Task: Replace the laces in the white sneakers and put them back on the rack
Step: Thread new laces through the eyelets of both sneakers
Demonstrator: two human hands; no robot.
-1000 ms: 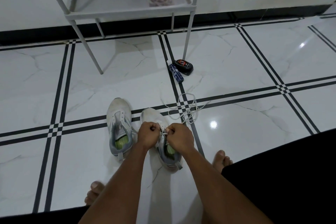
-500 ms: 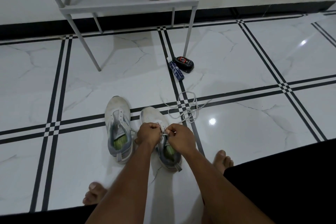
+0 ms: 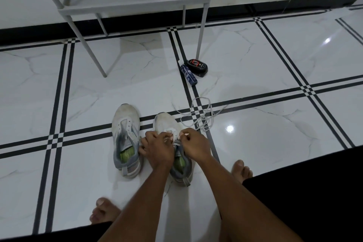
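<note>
Standing on the floor at the near left is the left sneaker [image 3: 125,139], toe pointed far, its eyelets apparently bare, seemingly parked there until its turn comes. Just beside it on the right, the right sneaker [image 3: 172,143] is being worked on. The left hand [image 3: 157,149] is curled over its tongue area, fingers bent and apparently pinching the lace [image 3: 172,131], while the right hand [image 3: 193,146] pinches the other end between thumb and fingertips; the shoe is likely kept on the floor so that both hands are free for threading or tightening. Far right of the shoes a loose lace [image 3: 200,116] lies tangled on the tiles, perhaps set aside as an old or spare one. Farther off, a dark bottle [image 3: 189,74] and a black tin [image 3: 197,67] rest near a leg of the rack [image 3: 133,4], where the shoes are to be returned.

Compared with the earlier frames, both hands have shifted slightly toward the toe, and the fists have parted a little.
</note>
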